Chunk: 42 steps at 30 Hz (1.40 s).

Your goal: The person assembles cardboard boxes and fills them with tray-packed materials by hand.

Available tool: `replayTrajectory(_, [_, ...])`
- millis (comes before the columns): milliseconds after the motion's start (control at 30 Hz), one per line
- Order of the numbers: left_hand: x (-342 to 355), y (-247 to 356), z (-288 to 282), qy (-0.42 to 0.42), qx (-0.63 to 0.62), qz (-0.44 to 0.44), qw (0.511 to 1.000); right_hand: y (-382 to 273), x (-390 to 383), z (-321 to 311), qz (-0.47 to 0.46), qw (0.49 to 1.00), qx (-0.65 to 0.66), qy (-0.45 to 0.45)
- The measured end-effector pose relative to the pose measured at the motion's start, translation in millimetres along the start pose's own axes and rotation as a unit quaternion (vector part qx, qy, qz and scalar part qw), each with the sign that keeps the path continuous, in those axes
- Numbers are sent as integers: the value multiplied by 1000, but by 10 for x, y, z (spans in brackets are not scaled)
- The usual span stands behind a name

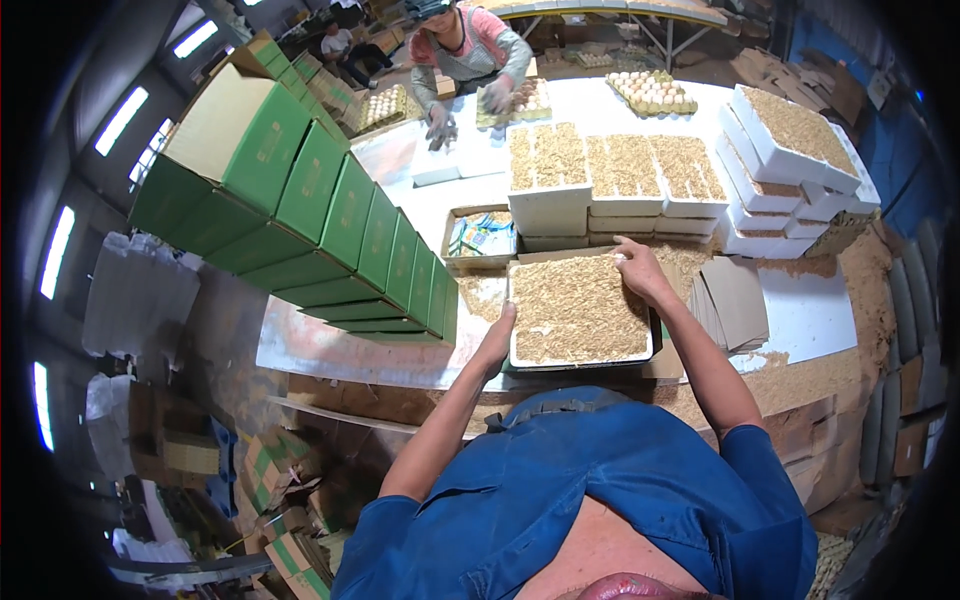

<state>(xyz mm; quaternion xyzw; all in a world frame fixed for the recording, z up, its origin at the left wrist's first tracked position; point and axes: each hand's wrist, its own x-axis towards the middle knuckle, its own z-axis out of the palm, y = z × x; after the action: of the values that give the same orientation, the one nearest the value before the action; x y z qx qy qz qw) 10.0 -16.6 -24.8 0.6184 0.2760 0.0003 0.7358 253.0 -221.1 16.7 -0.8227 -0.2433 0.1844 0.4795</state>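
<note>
A white foam box point(514, 349) filled level with straw-coloured husks point(580, 305) is directly before me. Dark green carton sides show along its near and right edges, so it appears to sit in a carton. My left hand point(495, 342) grips its left side, thumb up along the rim and the other fingers hidden. At the far right corner, my right hand point(643, 270) has its fingers closed on the rim. Beyond the box stands an open carton point(481, 262) holding blue and white packets. Grey cardboard sheets point(735, 304) lie in a stack to the right.
Tall green cartons point(290, 190) rise in a stack at the left. Husk-filled foam boxes point(548, 212) stand beyond my hands, and more foam boxes point(770, 150) are piled far right. Across the table, a gloved co-worker point(470, 55) handles eggs near egg trays point(650, 93).
</note>
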Motion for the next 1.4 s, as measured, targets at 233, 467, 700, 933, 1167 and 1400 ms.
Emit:
replayTrajectory(233, [-14,358,271,180,465,315,808,196,-119,76,-100,973,-188,87])
replayTrajectory(467, [41,652,776,-124,681,294,659,-55,-11,182,-85,969,-226,44])
replayTrajectory(700, [98,616,960,-159,715,268,626,42,-255,230,-118,913,-379,96])
replayTrajectory(933, [311,478,956,-187,744,238,596,-296,-574,-113,-244,906,-313,148])
replayTrajectory(1167, [298,373,1051,-175,761,233,579,1656,-532,-1077,47,895,-277,347])
replayTrajectory(1400, [436,209,1025,-197,757,192,593,2923,-1010,-1313,341,843,-363,202])
